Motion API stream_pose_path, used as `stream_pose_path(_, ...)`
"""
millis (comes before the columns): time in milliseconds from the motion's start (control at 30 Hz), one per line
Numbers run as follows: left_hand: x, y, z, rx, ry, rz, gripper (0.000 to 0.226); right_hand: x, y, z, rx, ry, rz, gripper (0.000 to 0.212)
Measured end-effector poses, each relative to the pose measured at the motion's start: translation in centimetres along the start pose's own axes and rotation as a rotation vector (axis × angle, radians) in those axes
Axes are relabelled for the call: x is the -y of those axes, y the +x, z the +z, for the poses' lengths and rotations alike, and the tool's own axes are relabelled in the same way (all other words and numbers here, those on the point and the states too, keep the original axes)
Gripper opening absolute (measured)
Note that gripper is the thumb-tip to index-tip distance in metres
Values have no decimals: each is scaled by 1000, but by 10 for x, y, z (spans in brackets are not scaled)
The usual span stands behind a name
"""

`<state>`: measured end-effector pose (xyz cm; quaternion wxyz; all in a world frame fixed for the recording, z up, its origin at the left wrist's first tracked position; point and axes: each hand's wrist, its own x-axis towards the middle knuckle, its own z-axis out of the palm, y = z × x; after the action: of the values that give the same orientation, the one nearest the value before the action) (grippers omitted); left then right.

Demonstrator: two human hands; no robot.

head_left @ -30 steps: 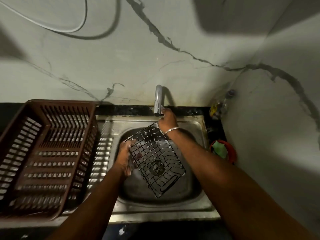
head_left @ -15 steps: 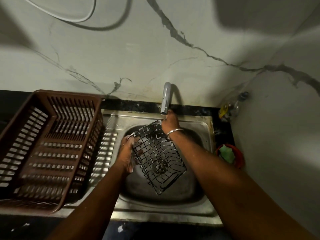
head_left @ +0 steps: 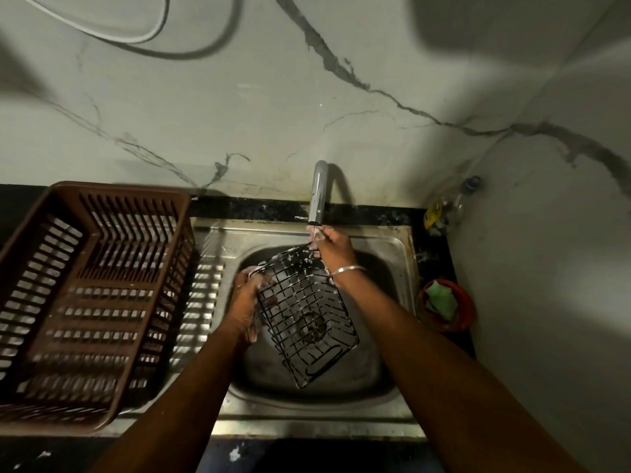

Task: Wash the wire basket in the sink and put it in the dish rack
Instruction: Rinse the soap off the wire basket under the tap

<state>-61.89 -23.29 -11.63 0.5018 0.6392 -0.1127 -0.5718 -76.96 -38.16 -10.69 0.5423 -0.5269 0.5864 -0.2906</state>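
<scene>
A black wire basket (head_left: 307,315) with soap foam on it hangs tilted over the steel sink (head_left: 386,401). My left hand (head_left: 246,302) grips its left rim, fingers hooked through the wires. My right hand (head_left: 329,245) is up at the basket's far corner, right under the tap spout (head_left: 317,192), fingers around that corner; whether it holds the wire or touches the tap I cannot tell. The brown slatted dish rack (head_left: 85,302) stands on the drainboard to the left, with nothing in it.
A red bowl with a green scrubber (head_left: 444,303) sits on the counter right of the sink. A bottle (head_left: 447,208) stands in the back right corner. Marble walls close in behind and to the right. A white cable hangs on the wall above.
The view has shifted so the scene sits further right and lower. Both hands and the basket keep nearly the same pose; the right hand stays beneath the spout.
</scene>
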Motion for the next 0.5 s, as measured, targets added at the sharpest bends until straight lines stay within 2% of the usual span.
stream_pose_path(33,-1,0,1,-1,2,8,39,-1,-7,-3,3,-12,-46,19)
stream_pose_path(133,-3,-1,3,-18,-8,59,20,-7,-20,-13,-1,-95,-240,18)
stream_pose_path(233,-2,0,-1,-16,-4,66,29,-7,-24,-12,-62,-233,-370,23)
stream_pose_path(333,-2,-1,-4,-48,-9,61,40,0,-24,-7,-54,-412,-492,30)
stream_pose_path(500,-2,3,-8,-58,-123,15,51,3,-28,-6,-142,-387,-497,16)
